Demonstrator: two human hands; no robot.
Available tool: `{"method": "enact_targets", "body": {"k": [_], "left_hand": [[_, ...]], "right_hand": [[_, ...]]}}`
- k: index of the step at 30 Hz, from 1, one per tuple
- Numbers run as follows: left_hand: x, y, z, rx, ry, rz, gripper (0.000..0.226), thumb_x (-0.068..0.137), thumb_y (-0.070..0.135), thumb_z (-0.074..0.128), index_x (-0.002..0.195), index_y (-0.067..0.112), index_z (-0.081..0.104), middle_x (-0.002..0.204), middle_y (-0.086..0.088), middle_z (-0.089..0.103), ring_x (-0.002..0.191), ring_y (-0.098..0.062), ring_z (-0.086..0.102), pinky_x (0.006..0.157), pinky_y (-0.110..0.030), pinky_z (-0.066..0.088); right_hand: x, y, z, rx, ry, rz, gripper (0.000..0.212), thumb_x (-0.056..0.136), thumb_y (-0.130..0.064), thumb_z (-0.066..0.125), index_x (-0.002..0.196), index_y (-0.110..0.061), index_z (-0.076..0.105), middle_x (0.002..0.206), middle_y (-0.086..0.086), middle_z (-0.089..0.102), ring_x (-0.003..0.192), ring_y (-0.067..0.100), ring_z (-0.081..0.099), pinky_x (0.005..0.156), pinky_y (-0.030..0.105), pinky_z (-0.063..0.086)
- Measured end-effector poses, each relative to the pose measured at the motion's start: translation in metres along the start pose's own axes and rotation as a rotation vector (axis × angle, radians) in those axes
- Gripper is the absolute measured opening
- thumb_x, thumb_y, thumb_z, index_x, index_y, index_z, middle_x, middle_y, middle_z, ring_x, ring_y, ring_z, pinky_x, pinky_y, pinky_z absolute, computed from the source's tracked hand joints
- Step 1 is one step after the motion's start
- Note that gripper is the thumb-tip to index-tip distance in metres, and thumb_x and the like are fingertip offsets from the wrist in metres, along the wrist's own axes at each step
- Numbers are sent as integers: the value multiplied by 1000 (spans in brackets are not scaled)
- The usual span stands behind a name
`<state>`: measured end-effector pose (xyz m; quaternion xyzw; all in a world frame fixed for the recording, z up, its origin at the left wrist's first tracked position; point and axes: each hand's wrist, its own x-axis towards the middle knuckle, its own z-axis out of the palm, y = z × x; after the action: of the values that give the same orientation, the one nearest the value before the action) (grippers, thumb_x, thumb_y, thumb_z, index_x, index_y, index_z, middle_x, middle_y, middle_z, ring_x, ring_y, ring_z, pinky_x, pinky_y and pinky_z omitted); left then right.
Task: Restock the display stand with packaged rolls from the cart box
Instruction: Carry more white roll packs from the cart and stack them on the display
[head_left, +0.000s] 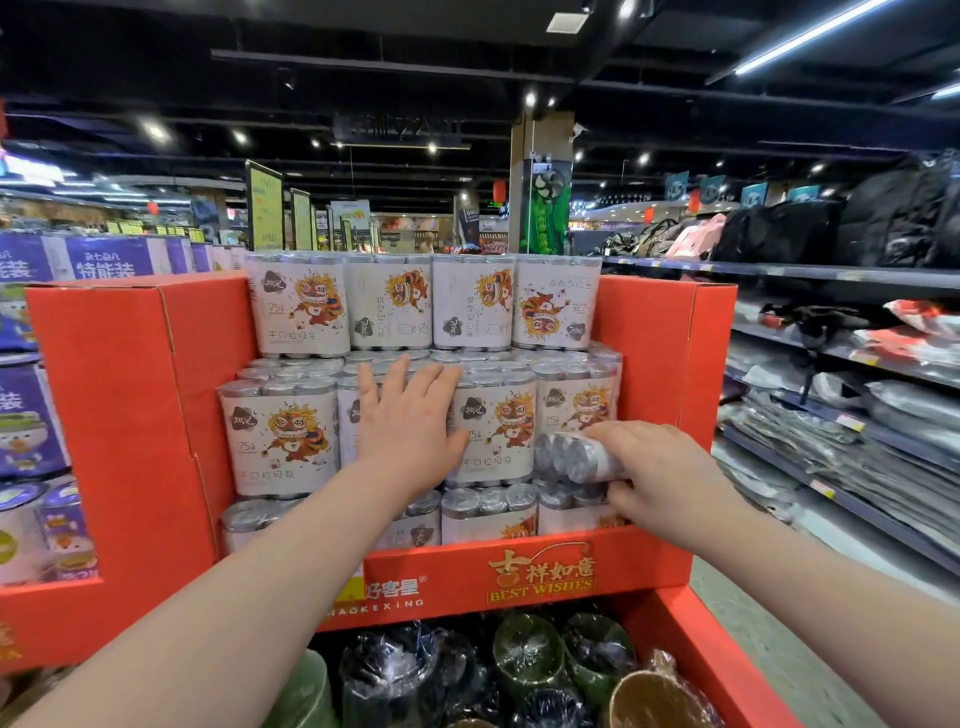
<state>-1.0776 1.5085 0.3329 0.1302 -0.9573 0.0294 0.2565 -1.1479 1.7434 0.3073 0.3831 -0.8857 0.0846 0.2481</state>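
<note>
Nearest, just below the front lip of the red display stand (670, 332), an open red tray (727, 670) holds round items wrapped in clear film (524, 654), in green, black and brown; what they are cannot be told. Above the lip, which bears the words BEST WISHES, both bare forearms reach into the stand. The right hand (660, 467), at the stand's right side, curls its fingers round a packaged roll pack (576, 454), which lies on its side with its silvery roll ends turned left, level with the middle row and touching the packs there. The left hand (405, 415), near the stand's centre, lies flat with fingers straight and spread against the face of an upright pack in the middle row (493, 431), holding nothing. That row stands on a lower row (488, 514), half hidden behind the lip. Farther back in the stand, a top row (472, 301) of four white packs with lion-dance prints stands upright, the rightmost upside down. To the left of the stand are purple boxes (109, 260); to its right, store shelves (831, 358) carry folded goods, with dark bags (779, 234) on top. Behind the stand rises a pillar (540, 208).
</note>
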Motion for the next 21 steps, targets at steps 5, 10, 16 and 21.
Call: {"method": "enact_targets", "body": {"k": [5, 10, 16, 21], "left_hand": [[-3, 3, -3, -46, 8, 13, 71, 94, 41, 46, 152, 30, 6, 160, 4, 11, 149, -25, 0, 115, -55, -8], [-6, 12, -5, -99, 41, 58, 65, 96, 39, 46, 151, 29, 13, 160, 2, 11, 148, -23, 0, 116, -52, -9], [-13, 20, -5, -237, 121, 157, 55, 95, 35, 49, 146, 25, 32, 153, 2, 28, 145, -21, 16, 119, -43, 3], [-20, 40, -17, -725, 130, 121, 52, 90, 30, 61, 138, 17, 46, 135, -1, 49, 124, -19, 44, 107, -37, 35]], "right_hand": [[0, -11, -24, 510, 332, 347, 37, 76, -12, 61, 111, -24, 59, 100, -9, 64, 94, 17, 59, 79, 30, 48], [19, -5, -45, 1196, 334, 578, 15, 84, -12, 60, 96, -12, 69, 94, 6, 74, 84, 21, 69, 72, 34, 54], [24, -12, -49, 1448, 266, 682, 16, 92, -5, 50, 81, -13, 58, 51, -6, 66, 42, 4, 60, 44, 17, 44], [26, -19, -54, 1516, 180, 632, 18, 88, 3, 45, 83, -8, 58, 58, 0, 70, 52, 12, 67, 51, 26, 55]]}}
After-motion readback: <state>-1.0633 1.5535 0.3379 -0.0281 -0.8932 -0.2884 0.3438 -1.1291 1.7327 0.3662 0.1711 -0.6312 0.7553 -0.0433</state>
